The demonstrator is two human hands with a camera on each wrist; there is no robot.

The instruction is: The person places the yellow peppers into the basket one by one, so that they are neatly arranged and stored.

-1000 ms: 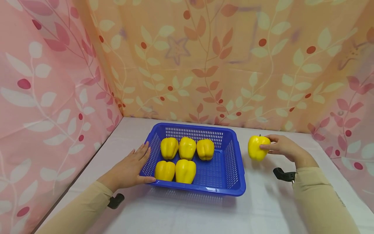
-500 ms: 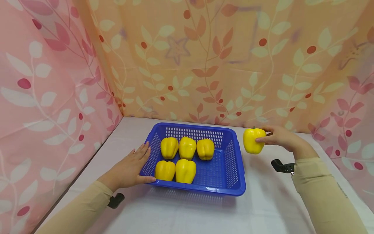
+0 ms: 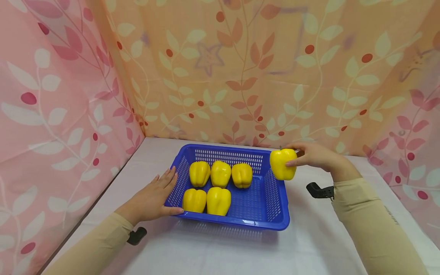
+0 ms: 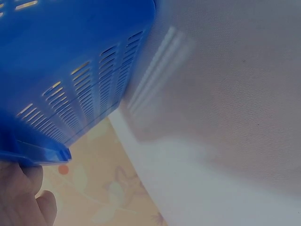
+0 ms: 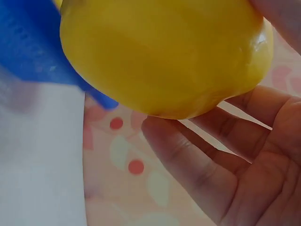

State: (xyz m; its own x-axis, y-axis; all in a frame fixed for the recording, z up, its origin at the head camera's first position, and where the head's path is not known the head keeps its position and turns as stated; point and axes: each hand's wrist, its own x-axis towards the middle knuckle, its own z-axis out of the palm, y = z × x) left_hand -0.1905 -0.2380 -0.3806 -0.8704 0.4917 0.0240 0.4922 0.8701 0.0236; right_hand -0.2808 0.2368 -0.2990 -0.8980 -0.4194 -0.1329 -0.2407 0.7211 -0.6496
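Note:
My right hand grips a yellow bell pepper by its right side, stem up. In the head view this pepper hangs over the right rim of the blue plastic basket. The right wrist view shows the fingers and thumb around the same pepper. With fingers spread, my left hand rests on the basket's left rim, thumb on the front left corner. Several yellow bell peppers lie inside, three along the back and two at the front left.
The basket stands on a white-covered table. A floral curtain hangs behind, with pink patterned cloth at the left side. A black wrist mount sticks out from the right wrist, another from the left.
My right hand has lifted the bell pepper and carried it leftward, from beside the basket to over its right rim. The left hand and the basket have stayed in place.

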